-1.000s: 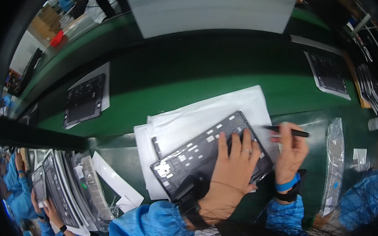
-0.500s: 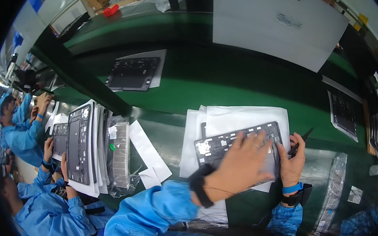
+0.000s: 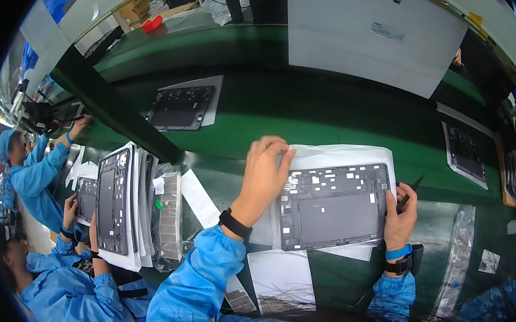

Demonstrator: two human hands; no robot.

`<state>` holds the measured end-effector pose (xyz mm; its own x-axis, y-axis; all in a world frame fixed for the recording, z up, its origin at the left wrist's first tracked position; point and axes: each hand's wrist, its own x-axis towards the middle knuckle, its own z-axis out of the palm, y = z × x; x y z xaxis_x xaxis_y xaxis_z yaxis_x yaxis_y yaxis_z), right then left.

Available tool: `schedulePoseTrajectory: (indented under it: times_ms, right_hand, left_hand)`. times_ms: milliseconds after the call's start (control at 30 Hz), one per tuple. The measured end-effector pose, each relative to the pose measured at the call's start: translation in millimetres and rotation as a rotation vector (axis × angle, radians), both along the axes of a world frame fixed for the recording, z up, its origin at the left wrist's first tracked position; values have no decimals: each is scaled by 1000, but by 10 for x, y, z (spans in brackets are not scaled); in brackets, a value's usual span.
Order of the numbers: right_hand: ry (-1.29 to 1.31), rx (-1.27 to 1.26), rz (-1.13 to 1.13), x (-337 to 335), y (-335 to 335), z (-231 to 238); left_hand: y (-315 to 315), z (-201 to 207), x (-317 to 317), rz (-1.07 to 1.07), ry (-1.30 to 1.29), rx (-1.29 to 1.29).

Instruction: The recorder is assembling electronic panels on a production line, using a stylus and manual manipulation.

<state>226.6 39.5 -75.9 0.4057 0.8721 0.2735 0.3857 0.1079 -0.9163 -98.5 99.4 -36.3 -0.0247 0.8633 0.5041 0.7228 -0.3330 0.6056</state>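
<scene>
A dark tablet back cover (image 3: pixel 342 219) with many small white pads lies in front of me on white paper sheets (image 3: pixel 339 155). My left hand (image 3: pixel 266 174) is by its upper left corner, thumb and fingers closed at the corner of the upper sheet. At the cover's right edge, my right hand (image 3: pixel 400 218) has its thumb on the rim. Its curled fingers hold slim black tweezers (image 3: pixel 412 191), tips pointing up and away from me.
To the left stands a pile of similar covers (image 3: pixel 111 203) with paper between, beside a plastic-wrapped strip tray (image 3: pixel 170 214). Covers (image 3: pixel 180 107) lie on the green belt (image 3: pixel 257 105) beyond. A co-worker (image 3: pixel 66 285) sits at left. A clear-wrapped strip (image 3: pixel 454 260) lies at right.
My left hand has moved from over the cover to the sheet's upper left corner. The cover has turned straighter and now lies uncovered by that hand. My right hand stays at the right edge.
</scene>
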Motion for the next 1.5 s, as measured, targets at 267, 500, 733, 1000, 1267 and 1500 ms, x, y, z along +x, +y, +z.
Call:
schedulePoseTrajectory:
  times_ms: [267, 500, 733, 1000, 1267, 1500]
  right_hand:
    - [142, 14, 9, 102, 29, -161]
    - [208, 76, -49, 229, 28, -256]
    - [-61, 85, -169, 704, 27, -433]
    - [470, 253, 110, 725, 104, -530]
    - [455, 118, -161, 395, 119, -202]
    - [331, 112, -169, 361, 94, -224]
  left_hand:
    - [-96, 51, 15, -145, -612, -312]
    - [-31, 366, -24, -361, -1149, -787]
    - [-303, 346, 423, -752, -1362, -932]
    - [166, -156, 305, -311, -881, -497]
    - [1145, -414, -1149, 5, -1185, -614]
    - [1574, -584, -1537, 354, -210, -241]
